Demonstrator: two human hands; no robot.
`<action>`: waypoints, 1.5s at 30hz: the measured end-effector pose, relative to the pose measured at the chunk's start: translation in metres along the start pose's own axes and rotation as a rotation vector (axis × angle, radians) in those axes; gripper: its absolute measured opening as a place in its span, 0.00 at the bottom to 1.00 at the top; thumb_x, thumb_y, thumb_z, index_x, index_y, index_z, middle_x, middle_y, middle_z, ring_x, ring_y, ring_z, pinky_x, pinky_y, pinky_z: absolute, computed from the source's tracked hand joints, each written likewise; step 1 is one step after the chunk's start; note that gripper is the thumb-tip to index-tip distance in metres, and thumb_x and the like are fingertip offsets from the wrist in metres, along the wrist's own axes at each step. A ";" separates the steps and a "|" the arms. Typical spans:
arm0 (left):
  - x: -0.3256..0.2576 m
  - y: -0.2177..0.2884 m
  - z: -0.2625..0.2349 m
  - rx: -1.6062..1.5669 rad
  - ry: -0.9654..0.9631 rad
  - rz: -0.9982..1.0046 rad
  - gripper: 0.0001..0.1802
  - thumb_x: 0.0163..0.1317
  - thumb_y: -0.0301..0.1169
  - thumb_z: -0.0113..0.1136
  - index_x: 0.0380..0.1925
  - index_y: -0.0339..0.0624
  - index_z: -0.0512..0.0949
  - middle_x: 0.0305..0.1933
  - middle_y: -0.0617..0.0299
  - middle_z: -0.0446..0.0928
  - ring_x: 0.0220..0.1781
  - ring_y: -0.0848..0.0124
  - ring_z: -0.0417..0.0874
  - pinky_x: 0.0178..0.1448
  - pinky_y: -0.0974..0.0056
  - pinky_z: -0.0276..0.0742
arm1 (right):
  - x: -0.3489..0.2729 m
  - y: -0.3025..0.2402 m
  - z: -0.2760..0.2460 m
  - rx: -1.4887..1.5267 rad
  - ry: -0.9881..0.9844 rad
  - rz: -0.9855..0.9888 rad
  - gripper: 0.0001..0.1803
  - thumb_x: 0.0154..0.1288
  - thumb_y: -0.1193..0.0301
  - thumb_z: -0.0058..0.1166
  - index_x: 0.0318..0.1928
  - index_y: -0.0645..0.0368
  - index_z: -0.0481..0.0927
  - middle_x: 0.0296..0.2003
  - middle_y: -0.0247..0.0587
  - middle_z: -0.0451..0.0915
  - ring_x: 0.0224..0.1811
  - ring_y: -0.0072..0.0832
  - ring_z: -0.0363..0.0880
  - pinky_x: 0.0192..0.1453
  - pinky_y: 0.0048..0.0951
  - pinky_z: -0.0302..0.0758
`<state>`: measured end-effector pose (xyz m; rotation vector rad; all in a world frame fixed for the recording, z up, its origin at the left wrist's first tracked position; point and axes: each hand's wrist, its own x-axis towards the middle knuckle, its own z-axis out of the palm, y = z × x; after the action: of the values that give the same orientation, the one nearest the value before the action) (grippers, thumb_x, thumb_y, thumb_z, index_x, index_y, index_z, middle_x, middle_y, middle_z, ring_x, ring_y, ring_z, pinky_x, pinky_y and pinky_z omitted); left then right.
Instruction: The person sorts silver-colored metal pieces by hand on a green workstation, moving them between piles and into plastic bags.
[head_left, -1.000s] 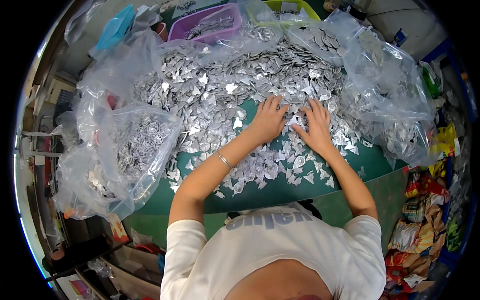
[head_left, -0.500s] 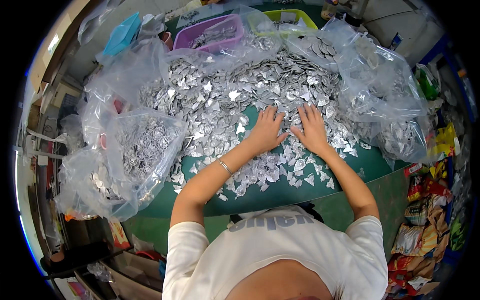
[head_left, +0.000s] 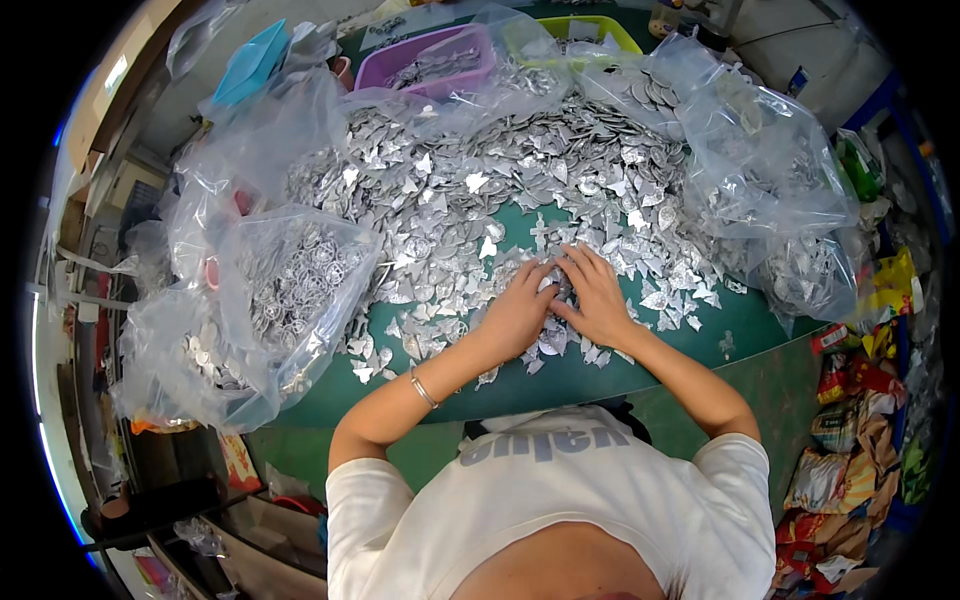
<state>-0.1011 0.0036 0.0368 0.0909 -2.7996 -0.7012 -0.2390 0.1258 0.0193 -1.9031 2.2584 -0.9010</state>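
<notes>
Many small flat silver metal pieces (head_left: 500, 185), some leaf-shaped or round, lie heaped over the green table (head_left: 480, 398). My left hand (head_left: 518, 312) rests palm down on a cluster of them near the table's front, its fingers slightly bent and apart. Beside it, almost touching, my right hand (head_left: 598, 305) has its fingers stretched forward over the same cluster. Part of the cluster is hidden under both hands. A cross-shaped piece (head_left: 539, 231) lies just beyond the fingertips on bare green surface.
A clear plastic bag (head_left: 300, 285) of ring-like metal parts lies at left; another clear bag (head_left: 765, 170) stands at right. At the back sit a purple basket (head_left: 425, 60), a lime-green basket (head_left: 580, 35) and a blue tray (head_left: 250, 62). Colourful packages (head_left: 840, 430) are piled at lower right.
Both hands have come back toward me and closer together, drawing pieces nearer the front edge. Green surface and the cross-shaped piece now show where the fingers were.
</notes>
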 end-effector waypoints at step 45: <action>-0.006 -0.007 0.016 0.004 0.148 -0.034 0.14 0.54 0.20 0.53 0.43 0.37 0.74 0.51 0.48 0.71 0.56 0.51 0.70 0.61 0.49 0.62 | 0.031 0.037 -0.027 -0.069 0.035 -0.055 0.19 0.51 0.81 0.52 0.46 0.62 0.72 0.44 0.45 0.72 0.48 0.42 0.68 0.51 0.37 0.64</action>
<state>-0.0994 0.0050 0.0182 0.1841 -2.6635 -0.6682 -0.2899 0.1109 0.0348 -2.0029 2.2962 -0.8806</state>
